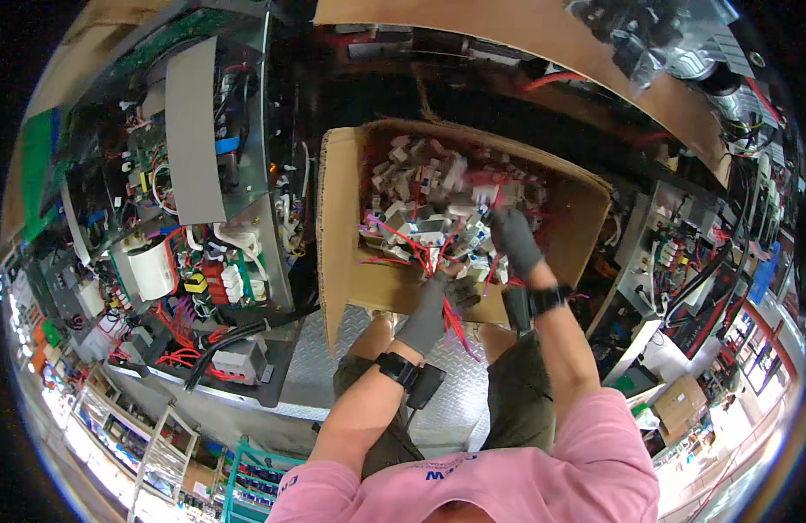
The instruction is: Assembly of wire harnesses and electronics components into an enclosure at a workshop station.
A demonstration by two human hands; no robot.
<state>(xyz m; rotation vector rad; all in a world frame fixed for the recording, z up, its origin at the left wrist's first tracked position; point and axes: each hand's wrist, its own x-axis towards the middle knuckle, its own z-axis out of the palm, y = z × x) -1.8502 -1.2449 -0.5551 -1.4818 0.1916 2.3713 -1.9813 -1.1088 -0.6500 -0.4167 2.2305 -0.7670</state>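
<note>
A cardboard box (338,235) stands open in front of me, holding a heap of small white and grey block-shaped parts (407,179), some with red wires. My left hand (426,315), in a grey glove, is at the box's near edge. Its fingers are closed round a bundle of red wires (453,324); some ends spread into the box and others hang below the hand. Over the right part of the heap reaches my gloved right hand (514,240). Motion smears its fingertips and the pale parts by them, so I cannot make out its grip.
Open electronic units with boards and wires stand at the left (237,279) and the right (682,235). A brown panel (507,35) crosses the far side. Beneath the box's near edge lies a patterned metal floor plate (451,397). A teal rack (246,479) is at the lower left.
</note>
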